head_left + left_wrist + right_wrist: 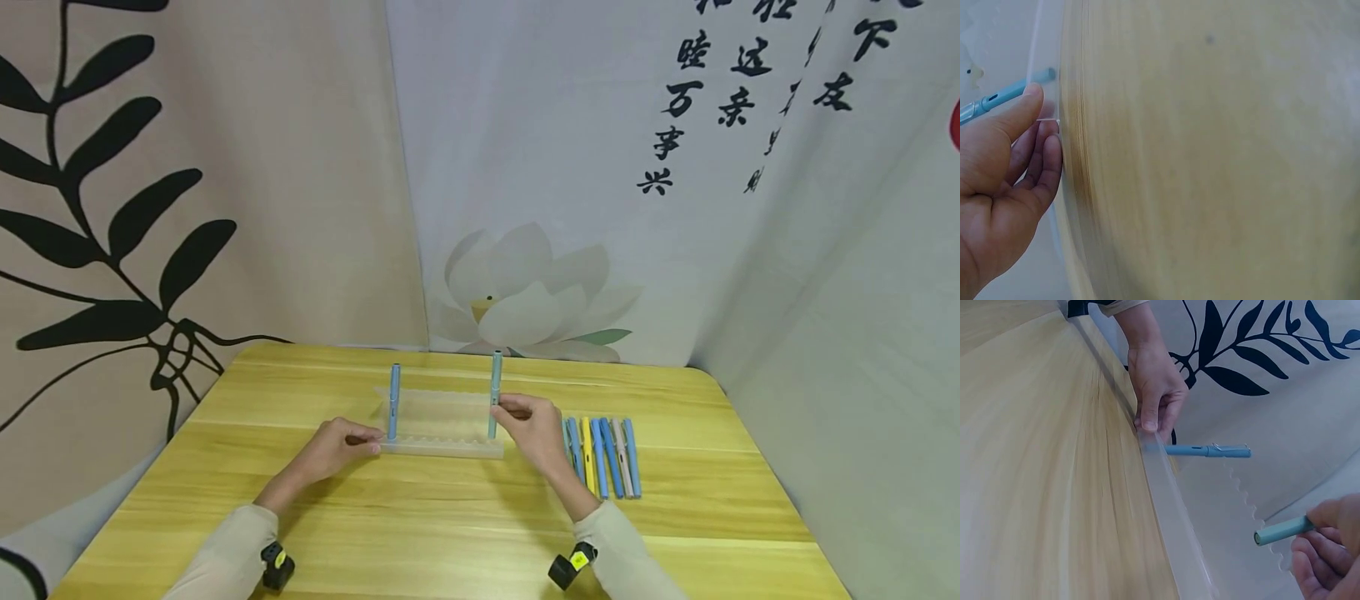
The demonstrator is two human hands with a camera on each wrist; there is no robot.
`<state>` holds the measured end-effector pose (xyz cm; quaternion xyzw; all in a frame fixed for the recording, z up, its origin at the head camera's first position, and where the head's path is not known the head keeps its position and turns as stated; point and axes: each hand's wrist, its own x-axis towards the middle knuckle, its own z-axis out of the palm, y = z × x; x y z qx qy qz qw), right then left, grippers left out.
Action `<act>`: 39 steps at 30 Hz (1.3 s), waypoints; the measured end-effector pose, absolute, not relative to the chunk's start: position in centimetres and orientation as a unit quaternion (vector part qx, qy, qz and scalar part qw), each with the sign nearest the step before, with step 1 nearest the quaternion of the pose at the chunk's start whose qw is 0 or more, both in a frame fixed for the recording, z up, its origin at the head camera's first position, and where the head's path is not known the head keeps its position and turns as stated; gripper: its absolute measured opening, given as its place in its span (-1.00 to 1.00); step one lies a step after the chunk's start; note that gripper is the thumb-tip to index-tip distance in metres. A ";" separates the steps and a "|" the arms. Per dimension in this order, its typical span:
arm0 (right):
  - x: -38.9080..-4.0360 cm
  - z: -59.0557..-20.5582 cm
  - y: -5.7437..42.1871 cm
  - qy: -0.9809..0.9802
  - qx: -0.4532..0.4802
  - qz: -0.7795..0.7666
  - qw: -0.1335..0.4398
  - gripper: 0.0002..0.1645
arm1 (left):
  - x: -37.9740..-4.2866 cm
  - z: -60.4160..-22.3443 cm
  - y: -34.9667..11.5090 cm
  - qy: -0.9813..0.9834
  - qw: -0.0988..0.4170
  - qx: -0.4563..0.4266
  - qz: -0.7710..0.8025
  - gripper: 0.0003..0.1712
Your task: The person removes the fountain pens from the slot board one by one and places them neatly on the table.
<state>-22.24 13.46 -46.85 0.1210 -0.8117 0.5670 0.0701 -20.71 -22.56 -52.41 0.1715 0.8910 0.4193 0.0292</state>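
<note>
A translucent pen rack [442, 450] with scalloped edges stands on the table. My left hand [345, 446] pinches the rack's left end, thumb on top and fingers underneath in the left wrist view. Close to that end, a blue pen [394, 402] stands upright in the rack. Over at the rack's right end, my right hand [534, 429] pinches a pale green pen [496, 375] between thumb and fingers and holds it upright. The right wrist view shows the lower end of this green pen [1282, 530] sticking out beyond the fingertips, apart from the front strip of the rack.
To the right of the rack, several pens [608, 458] in blue, yellow, grey and green lie side by side, partly behind my right wrist. The wooden table [420, 525] reaches back to a printed curtain [555, 167]. Each wrist wears a small black camera [277, 567].
</note>
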 end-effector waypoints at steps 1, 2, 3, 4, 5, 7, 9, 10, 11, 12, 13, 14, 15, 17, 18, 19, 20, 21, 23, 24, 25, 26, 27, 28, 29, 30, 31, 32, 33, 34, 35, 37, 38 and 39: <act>-22.2 -46.8 13.7 -0.813 0.118 0.566 0.071 -0.72 | -20.7 -52.4 -22.6 0.891 0.029 0.171 0.419 -0.69; -22.2 -46.8 14.0 -0.814 0.116 0.565 0.073 -0.72 | -20.7 -52.4 -22.6 0.892 0.029 0.171 0.418 -0.69; -22.1 -46.8 14.3 -0.815 0.114 0.563 0.074 -0.72 | -20.7 -52.4 -22.6 0.892 0.029 0.171 0.418 -0.69; -22.1 -46.8 14.6 -0.816 0.113 0.562 0.076 -0.73 | -20.7 -52.4 -22.6 0.892 0.029 0.171 0.418 -0.69; -22.1 -46.8 15.0 -0.817 0.111 0.560 0.079 -0.73 | -20.7 -52.4 -22.6 0.892 0.029 0.171 0.418 -0.69; -22.0 -46.7 15.6 -0.819 0.108 0.558 0.084 -0.73 | -20.7 -52.4 -22.5 0.892 0.030 0.169 0.419 -0.69; -21.9 -46.6 16.4 -0.820 0.107 0.555 0.092 -0.72 | -20.7 -52.4 -22.5 0.891 0.030 0.168 0.421 -0.69; -21.9 -46.6 16.8 -0.820 0.106 0.555 0.094 -0.72 | -20.7 -52.4 -22.5 0.891 0.030 0.166 0.422 -0.70; -21.8 -46.6 17.1 -0.821 0.105 0.553 0.096 -0.71 | -20.7 -52.4 -22.5 0.891 0.030 0.164 0.422 -0.70; -21.8 -46.6 17.5 -0.822 0.103 0.551 0.097 -0.71 | -20.7 -52.4 -22.5 0.891 0.029 0.163 0.423 -0.70; -21.7 -46.6 17.9 -0.824 0.101 0.549 0.099 -0.70 | -20.7 -52.4 -22.5 0.891 0.029 0.161 0.423 -0.70; -21.7 -46.6 18.3 -0.825 0.100 0.547 0.100 -0.69 | -20.7 -52.4 -22.5 0.891 0.029 0.160 0.423 -0.70; -21.7 -46.6 18.7 -0.826 0.097 0.545 0.100 -0.69 | -20.6 -52.3 -22.5 0.892 0.029 0.160 0.422 -0.70; -21.6 -46.7 19.5 -0.833 0.090 0.536 0.104 -0.67 | -20.6 -52.3 -22.4 0.893 0.029 0.159 0.420 -0.70; -21.6 -46.7 19.8 -0.836 0.086 0.531 0.105 -0.67 | -20.6 -52.3 -22.4 0.893 0.030 0.159 0.420 -0.70; -21.6 -46.7 20.2 -0.839 0.083 0.528 0.106 -0.67 | -20.6 -52.3 -22.4 0.894 0.031 0.159 0.419 -0.70; -21.6 -46.7 20.6 -0.841 0.079 0.525 0.108 -0.66 | -20.6 -52.2 -22.4 0.894 0.031 0.160 0.418 -0.70; -21.5 -46.8 21.0 -0.843 0.075 0.522 0.108 -0.66 | -20.5 -52.2 -22.4 0.893 0.031 0.161 0.419 -0.69; -21.5 -46.9 21.8 -0.846 0.068 0.518 0.107 -0.66 | -20.5 -52.2 -22.4 0.893 0.031 0.162 0.420 -0.69; -21.5 -46.9 22.2 -0.847 0.065 0.517 0.106 -0.66 | -20.5 -52.2 -22.3 0.892 0.032 0.162 0.421 -0.69; -21.5 -46.9 22.5 -0.849 0.062 0.514 0.107 -0.66 | -20.5 -52.1 -22.4 0.892 0.032 0.163 0.421 -0.69; -21.4 -46.9 22.9 -0.851 0.060 0.511 0.108 -0.65 | -20.5 -52.1 -22.4 0.891 0.033 0.164 0.422 -0.69; -21.4 -46.9 23.3 -0.853 0.055 0.507 0.108 -0.64 | -20.5 -52.1 -22.4 0.890 0.033 0.164 0.424 -0.69; -21.4 -47.0 23.7 -0.857 0.051 0.502 0.110 -0.64 | -20.5 -52.1 -22.4 0.890 0.034 0.163 0.425 -0.69; -21.4 -47.0 24.0 -0.859 0.046 0.498 0.111 -0.64 | -20.5 -52.1 -22.4 0.889 0.035 0.163 0.426 -0.69; -21.4 -47.0 24.4 -0.862 0.041 0.493 0.112 -0.63 | -20.5 -52.1 -22.4 0.888 0.036 0.164 0.428 -0.69; -21.4 -47.1 24.8 -0.864 0.037 0.490 0.113 -0.63 | -20.5 -52.1 -22.5 0.888 0.036 0.164 0.428 -0.69; -21.3 -47.1 25.2 -0.866 0.033 0.486 0.113 -0.63 | -20.5 -52.2 -22.5 0.887 0.036 0.165 0.429 -0.69; -21.4 -47.2 25.6 -0.869 0.027 0.481 0.114 -0.63 | -20.5 -52.2 -22.5 0.887 0.036 0.165 0.430 -0.69; -21.4 -47.2 25.9 -0.871 0.024 0.477 0.114 -0.63 | -20.6 -52.2 -22.5 0.887 0.036 0.165 0.429 -0.69; -21.3 -47.2 26.3 -0.875 0.021 0.471 0.115 -0.63 | -20.6 -52.2 -22.5 0.888 0.036 0.165 0.428 -0.69; -21.3 -47.2 27.0 -0.881 0.014 0.458 0.118 -0.63 | -20.6 -52.2 -22.5 0.888 0.036 0.164 0.428 -0.68; -21.3 -47.2 27.4 -0.883 0.010 0.454 0.118 -0.63 | -20.6 -52.3 -22.5 0.888 0.036 0.164 0.428 -0.68; -21.3 -47.3 27.7 -0.885 0.005 0.449 0.119 -0.63 | -20.6 -52.2 -22.5 0.888 0.037 0.163 0.428 -0.68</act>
